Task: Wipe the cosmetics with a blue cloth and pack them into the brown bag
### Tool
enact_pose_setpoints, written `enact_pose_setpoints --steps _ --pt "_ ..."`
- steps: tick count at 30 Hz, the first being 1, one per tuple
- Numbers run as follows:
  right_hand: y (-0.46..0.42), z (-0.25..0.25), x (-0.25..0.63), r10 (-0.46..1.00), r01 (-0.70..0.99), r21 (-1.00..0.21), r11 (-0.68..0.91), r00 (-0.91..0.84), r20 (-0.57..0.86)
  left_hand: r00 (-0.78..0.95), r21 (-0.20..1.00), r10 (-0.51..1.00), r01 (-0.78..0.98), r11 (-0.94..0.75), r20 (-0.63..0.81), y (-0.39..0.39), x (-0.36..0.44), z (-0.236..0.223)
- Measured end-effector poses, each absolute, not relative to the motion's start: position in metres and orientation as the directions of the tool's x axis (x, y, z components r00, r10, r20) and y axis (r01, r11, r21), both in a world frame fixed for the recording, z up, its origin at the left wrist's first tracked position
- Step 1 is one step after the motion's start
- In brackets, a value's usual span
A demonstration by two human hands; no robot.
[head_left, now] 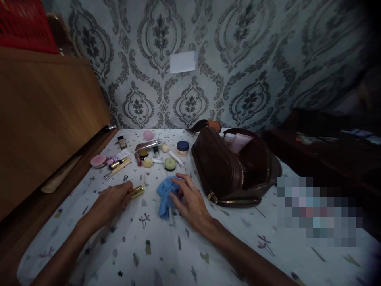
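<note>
We clamp the fingers of our left hand (111, 200) on a small yellow bottle (138, 192), left of the frame's centre; we cannot tell whether it touches the printed sheet (160, 250). Our right hand (190, 200), just below the centre, has its fingers apart and curved over a crumpled blue cloth (166, 194), touching it. Just above the cloth we see a green-lidded jar (170, 164), a white tube (176, 158) and a blue-lidded jar (182, 148). Farther left lie brushes (118, 168), a round pink case (99, 161) and a pink sponge (148, 135). Right of centre, our brown bag (226, 167) sits open with a pink tube (240, 142) in it. A wooden cabinet (47, 119) fills the left edge, and patterned wallpaper (190, 91) spans the top.
</note>
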State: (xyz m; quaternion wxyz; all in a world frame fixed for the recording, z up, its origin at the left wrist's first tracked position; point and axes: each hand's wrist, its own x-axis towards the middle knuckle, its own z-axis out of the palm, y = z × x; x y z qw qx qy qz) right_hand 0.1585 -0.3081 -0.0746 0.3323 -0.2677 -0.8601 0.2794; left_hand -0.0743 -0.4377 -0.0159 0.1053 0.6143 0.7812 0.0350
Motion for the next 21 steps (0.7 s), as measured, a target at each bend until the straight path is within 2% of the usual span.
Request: enact_pose_setpoints --steps 2,5,7,10,12,17,19,21 --pt "-0.314 -0.078 0.161 0.6 0.25 -0.627 0.738 -0.669 0.439 -0.165 0.303 0.981 0.934 0.188 -0.099 -0.424 -0.063 -0.016" --pt "-0.321 -0.084 0.164 0.515 0.218 -0.57 0.792 -0.74 0.433 -0.05 0.38 0.998 0.923 0.065 -0.049 -0.406 -0.043 -0.023" --pt "-0.324 -0.089 0.165 0.469 0.207 -0.525 0.826 -0.768 0.436 0.026 0.371 1.0 0.928 -0.02 -0.011 -0.401 -0.029 -0.031" --pt "-0.324 -0.094 0.164 0.437 0.187 -0.493 0.85 -0.774 0.459 0.049 0.266 0.999 0.962 -0.053 0.019 -0.405 -0.016 -0.042" --pt "-0.324 -0.095 0.163 0.423 0.168 -0.499 0.85 -0.781 0.458 0.044 0.247 0.999 0.968 -0.044 0.005 -0.41 -0.016 -0.046" --pt "-0.323 -0.09 0.164 0.417 0.137 -0.562 0.816 -0.812 0.408 0.095 0.452 0.995 0.889 -0.069 -0.034 -0.409 -0.027 -0.048" --pt "-0.322 -0.088 0.165 0.442 0.151 -0.587 0.796 -0.807 0.392 0.085 0.481 0.996 0.873 -0.084 0.018 -0.403 -0.027 -0.048" --pt "-0.321 -0.088 0.165 0.474 0.182 -0.597 0.781 -0.795 0.378 0.043 0.458 0.989 0.883 -0.104 0.141 -0.398 -0.025 -0.045"
